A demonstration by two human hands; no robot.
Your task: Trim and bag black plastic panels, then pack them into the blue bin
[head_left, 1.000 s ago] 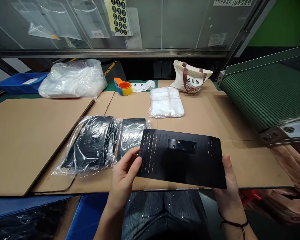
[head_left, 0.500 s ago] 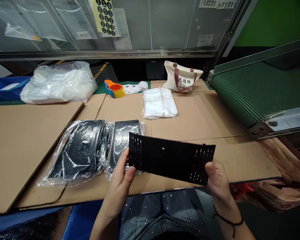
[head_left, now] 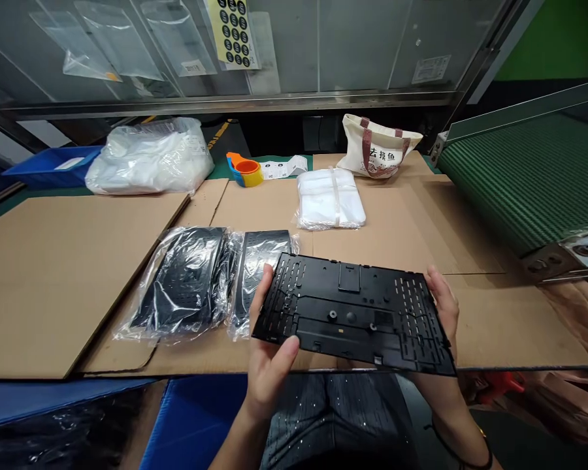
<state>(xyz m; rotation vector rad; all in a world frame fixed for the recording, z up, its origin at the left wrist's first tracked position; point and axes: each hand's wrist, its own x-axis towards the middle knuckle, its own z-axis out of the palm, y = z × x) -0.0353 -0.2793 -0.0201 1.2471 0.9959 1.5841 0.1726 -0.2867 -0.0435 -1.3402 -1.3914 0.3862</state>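
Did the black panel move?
Yes: the black panel has turned over, its ribbed side now showing, but it's still over the front cardboard edge.

The panel (head_left: 353,297) was black, the conveyor belt (head_left: 524,183) green, the sticker sheet (head_left: 234,36) yellow with a black-dotted pattern.

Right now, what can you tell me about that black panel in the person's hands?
The black panel is thin and roughly rectangular and looks like moulded plastic. Rows of short slots run near both ends; between them are raised ribs, a small rectangular outline and round posts, with little tabs along the edges. Its ribbed face is turned toward the camera, the right end lower in the picture. The left hand and right hand hold its ends, by the near edge of the cardboard.
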